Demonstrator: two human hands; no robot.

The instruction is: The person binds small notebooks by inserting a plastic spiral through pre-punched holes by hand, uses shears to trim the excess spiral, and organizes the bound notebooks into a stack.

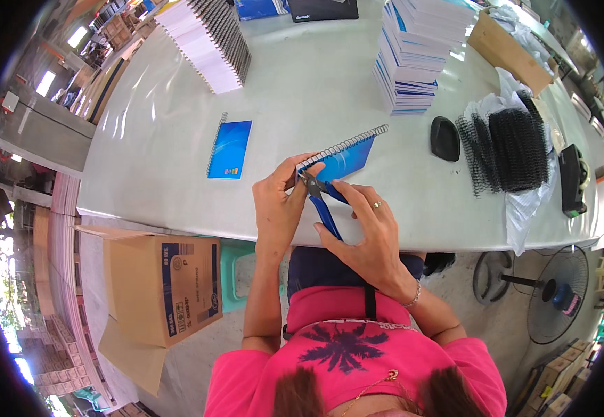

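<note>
A blue-covered spiral notebook is held tilted over the front part of the table, its wire coil along the upper edge. My left hand grips the notebook's left end by the coil. In my right hand is a pair of blue-handled wire cutters, the handles spread apart between fingers and thumb. The cutters' metal jaws meet the coil's left end, close to my left fingertips; whether they bite on the wire is too small to tell. Another blue spiral notebook lies flat on the table to the left.
Tall stacks of coil-bound notebooks and unbound booklets stand farther back. At right lie a black mouse-shaped object, black coils on white plastic and a black tape dispenser. An open carton sits below left, a fan below right.
</note>
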